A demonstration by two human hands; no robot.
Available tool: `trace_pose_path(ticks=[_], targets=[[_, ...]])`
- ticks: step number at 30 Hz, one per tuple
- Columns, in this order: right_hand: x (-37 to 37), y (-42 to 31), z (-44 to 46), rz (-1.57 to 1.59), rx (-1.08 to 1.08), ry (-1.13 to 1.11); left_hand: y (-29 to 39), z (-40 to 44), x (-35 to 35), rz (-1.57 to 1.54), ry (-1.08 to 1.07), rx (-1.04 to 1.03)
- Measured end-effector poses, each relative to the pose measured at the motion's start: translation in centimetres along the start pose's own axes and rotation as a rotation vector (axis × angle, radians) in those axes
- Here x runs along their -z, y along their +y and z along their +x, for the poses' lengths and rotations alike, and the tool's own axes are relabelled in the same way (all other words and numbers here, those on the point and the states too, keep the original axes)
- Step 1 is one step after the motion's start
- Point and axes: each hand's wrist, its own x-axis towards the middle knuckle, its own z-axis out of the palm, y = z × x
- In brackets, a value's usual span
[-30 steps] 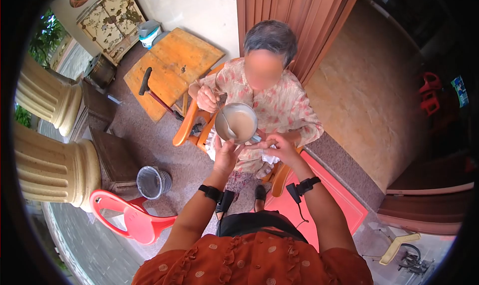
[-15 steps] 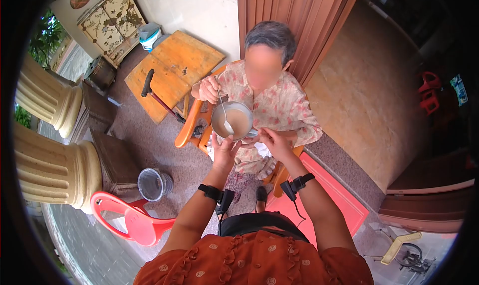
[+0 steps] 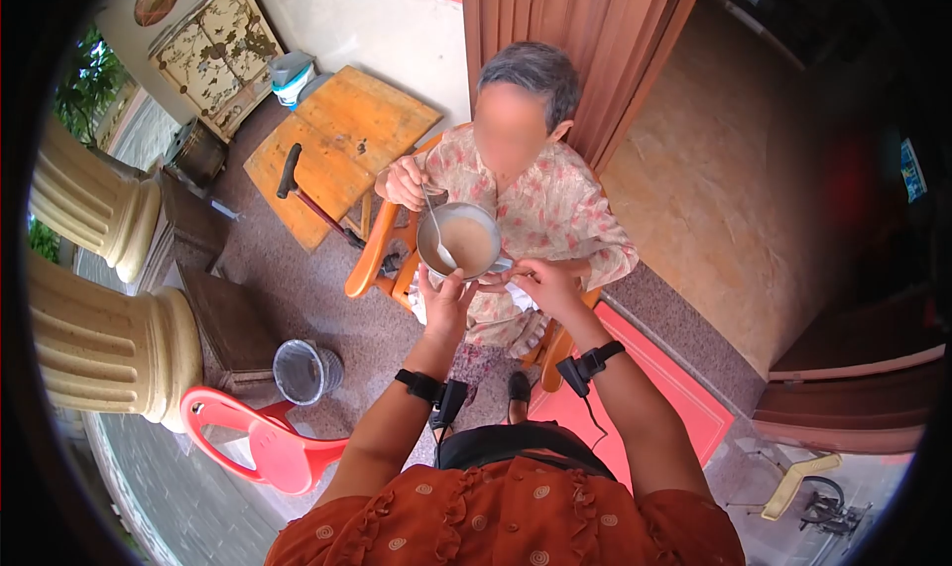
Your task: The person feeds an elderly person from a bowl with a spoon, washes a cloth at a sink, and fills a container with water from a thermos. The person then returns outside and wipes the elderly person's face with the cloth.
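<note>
A grey metal bowl with a side handle [image 3: 462, 209] holds pale brown, soupy food. My left hand [image 3: 445, 306] grips its near side, with the thumb against the outer wall. On the right, my right hand [image 3: 551, 286] has its bent fingers closed at the bowl's handle; the exact contact is partly hidden. A seated person in a pink-patterned shirt [image 3: 555, 204] holds a metal spoon [image 3: 433, 219] in a raised hand [image 3: 406, 182], its head dipping into the bowl. Their other hand [image 3: 493, 283] is beneath the bowl near my fingers, partly covered.
The person sits in a wooden armchair [image 3: 369, 259]. Behind it are a wooden table [image 3: 342, 135] and a walking cane [image 3: 319, 202]. At left stand a waste bin [image 3: 306, 372], a red plastic chair [image 3: 283, 452] and fluted columns [image 3: 99, 338]. A red mat [image 3: 635, 397] lies at right.
The person's spoon hand and the spoon have shifted slightly left and down, the spoon still in the bowl. My hands stay almost in place. The view has turned a little.
</note>
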Motion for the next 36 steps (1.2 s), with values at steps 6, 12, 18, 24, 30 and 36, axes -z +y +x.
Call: trace_pose_path(ticks=[6, 12, 18, 24, 30, 36], targets=[[-0.7, -3.3, -0.5, -0.470, -0.062, 0.215, -0.9, -0.1, -0.7, 0.085, 0.020, -0.065], [-0.7, -2.8, -1.0, -0.630, -0.187, 0.221, -2.7, -0.1, -0.6, 0.129, 0.013, -0.038], [1.4, -0.7, -2.2, -0.384, -0.019, 0.389, -3.6, -0.5, -1.5, 0.021, -0.034, 0.004], [2.0, 1.0, -6.4, 0.009, -0.073, 0.486, -4.5, -0.4, -1.3, 0.011, -0.047, 0.021], [2.0, 4.3, -10.0, 0.031, -0.193, 0.430, -4.3, 0.3, -0.8, 0.037, -0.045, 0.011], [2.2, 3.0, -12.7, 0.173, -0.322, 0.385, -2.2, 0.7, -1.2, 0.007, -0.017, 0.016]])
